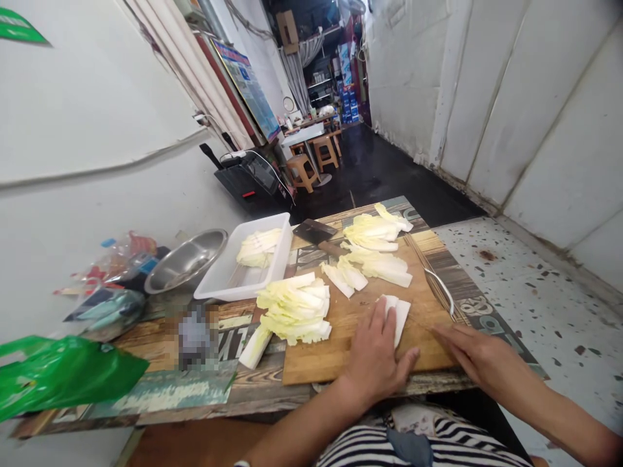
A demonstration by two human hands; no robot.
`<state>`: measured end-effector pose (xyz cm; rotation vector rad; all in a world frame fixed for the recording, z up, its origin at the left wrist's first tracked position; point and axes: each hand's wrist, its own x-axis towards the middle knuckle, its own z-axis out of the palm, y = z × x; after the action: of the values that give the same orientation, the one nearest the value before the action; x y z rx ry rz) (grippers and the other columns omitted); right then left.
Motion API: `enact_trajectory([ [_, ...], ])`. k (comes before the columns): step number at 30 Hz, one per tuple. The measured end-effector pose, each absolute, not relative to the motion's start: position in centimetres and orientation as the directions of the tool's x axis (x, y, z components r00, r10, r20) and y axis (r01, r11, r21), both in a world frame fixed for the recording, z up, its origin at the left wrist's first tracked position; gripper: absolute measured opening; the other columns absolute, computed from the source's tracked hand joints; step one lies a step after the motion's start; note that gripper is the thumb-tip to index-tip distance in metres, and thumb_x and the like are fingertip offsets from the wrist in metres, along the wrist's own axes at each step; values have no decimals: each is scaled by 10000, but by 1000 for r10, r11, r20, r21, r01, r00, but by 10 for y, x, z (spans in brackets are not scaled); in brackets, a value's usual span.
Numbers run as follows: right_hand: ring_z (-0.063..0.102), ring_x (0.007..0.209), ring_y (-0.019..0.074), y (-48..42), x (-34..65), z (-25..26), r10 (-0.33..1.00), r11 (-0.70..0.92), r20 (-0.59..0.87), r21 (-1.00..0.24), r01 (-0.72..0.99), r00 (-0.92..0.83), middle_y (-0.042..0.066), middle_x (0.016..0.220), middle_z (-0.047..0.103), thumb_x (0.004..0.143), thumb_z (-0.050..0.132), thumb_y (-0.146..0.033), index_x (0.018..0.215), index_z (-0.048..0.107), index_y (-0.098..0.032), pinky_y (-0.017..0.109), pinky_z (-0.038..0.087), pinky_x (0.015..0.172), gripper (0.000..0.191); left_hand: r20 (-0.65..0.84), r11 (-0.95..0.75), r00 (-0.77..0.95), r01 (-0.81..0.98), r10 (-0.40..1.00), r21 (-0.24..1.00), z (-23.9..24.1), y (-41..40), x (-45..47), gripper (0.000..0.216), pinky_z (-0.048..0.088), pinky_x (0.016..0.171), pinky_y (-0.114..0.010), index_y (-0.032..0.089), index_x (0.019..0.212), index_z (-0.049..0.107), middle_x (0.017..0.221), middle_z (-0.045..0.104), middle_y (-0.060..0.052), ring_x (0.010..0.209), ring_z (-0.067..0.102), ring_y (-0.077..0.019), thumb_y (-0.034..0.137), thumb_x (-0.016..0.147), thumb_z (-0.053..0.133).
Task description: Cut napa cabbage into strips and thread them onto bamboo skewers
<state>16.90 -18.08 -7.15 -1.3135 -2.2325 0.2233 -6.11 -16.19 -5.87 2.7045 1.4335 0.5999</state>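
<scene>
My left hand (377, 350) lies over pale napa cabbage pieces (401, 318), holding them down on the wooden cutting board (321, 363); its thumb points off to the right. At the board's right edge is my right hand (472, 353), fingers together and pointing left; whatever they pinch, if anything, is too thin to make out. Thin wooden skewers (428, 269) lie just beyond it, with a white curved strip (440, 288) across them. More cabbage leaves (374, 266) are spread at the board's far side. A stack of cut leaves (296, 308) sits at its left.
A cleaver (315, 231) lies behind the board. To the left are a white plastic tray (233, 292) holding skewered cabbage (257, 248), a steel bowl (187, 259), plastic bags (111, 285) and a green bag (73, 373). Stools (302, 172) stand farther back.
</scene>
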Motion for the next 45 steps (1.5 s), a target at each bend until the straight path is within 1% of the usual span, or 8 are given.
enact_trajectory([
  [2, 755, 820, 212, -189, 162, -66, 879, 462, 359, -486, 742, -312, 110, 955, 784, 983, 380, -200, 1113, 725, -186, 314, 618, 719, 369, 376, -540, 476, 838, 795, 81, -56, -164, -54, 544, 422, 1070, -560, 103, 1355, 531, 1455, 519, -205, 1326, 475, -365, 451, 938, 545],
  [5, 763, 826, 221, -199, 152, -59, 944, 328, 255, -654, 682, -210, 100, 955, 796, 965, 422, -249, 1081, 751, -206, 316, 620, 737, 352, 430, -482, 460, 874, 777, -64, -55, -163, -42, 256, 473, 897, -464, 146, 1166, 633, 1120, 675, -133, 1036, 598, -281, 255, 957, 533],
  [9, 771, 805, 234, -200, 145, -60, 979, 198, 122, -758, 622, -163, 77, 932, 803, 912, 487, -282, 1055, 777, -211, 327, 628, 732, 332, 455, -495, 490, 861, 743, -118, -63, -153, -34, 94, 434, 703, -382, 160, 919, 638, 813, 607, -57, 775, 546, -216, 160, 938, 546],
  [22, 768, 784, 226, -193, 126, -55, 941, 323, 300, -667, 671, -154, 94, 941, 801, 897, 420, -190, 1042, 790, -206, 326, 617, 719, 398, 478, -638, 653, 737, 588, -222, -82, -142, -34, 238, 414, 590, -332, 170, 746, 583, 706, 533, -56, 687, 511, -200, 103, 943, 466],
  [31, 768, 792, 235, -179, 127, -72, 957, 270, 265, -658, 703, -119, 82, 944, 802, 930, 424, -236, 1073, 775, -204, 347, 606, 708, 380, 288, -669, 663, 738, 691, -93, -38, -145, -33, 179, 458, 673, -357, 160, 843, 640, 800, 620, -78, 781, 575, -219, 166, 966, 511],
  [37, 766, 784, 236, -185, 126, -76, 954, 255, 292, -665, 702, -70, 88, 942, 801, 923, 414, -270, 1066, 775, -191, 346, 608, 710, 396, 219, -533, 536, 843, 815, -75, -24, -110, -58, 140, 491, 800, -403, 150, 915, 660, 897, 684, -100, 922, 622, -272, 281, 934, 616],
  [41, 761, 723, 232, -187, 122, -74, 947, 273, 312, -646, 713, -80, 90, 889, 802, 931, 394, -273, 1067, 776, -178, 344, 610, 700, 416, 90, -550, 566, 821, 820, -153, -36, -99, -54, 103, 505, 744, -380, 122, 909, 667, 871, 698, -106, 870, 650, -268, 133, 925, 565],
  [45, 757, 706, 235, -187, 123, -73, 940, 285, 327, -609, 740, -92, 96, 898, 801, 920, 404, -234, 1076, 776, -181, 356, 614, 692, 407, 93, -647, 675, 731, 732, -216, -39, -100, -51, 161, 498, 666, -353, 116, 918, 665, 857, 693, -110, 824, 651, -254, 51, 915, 518],
])
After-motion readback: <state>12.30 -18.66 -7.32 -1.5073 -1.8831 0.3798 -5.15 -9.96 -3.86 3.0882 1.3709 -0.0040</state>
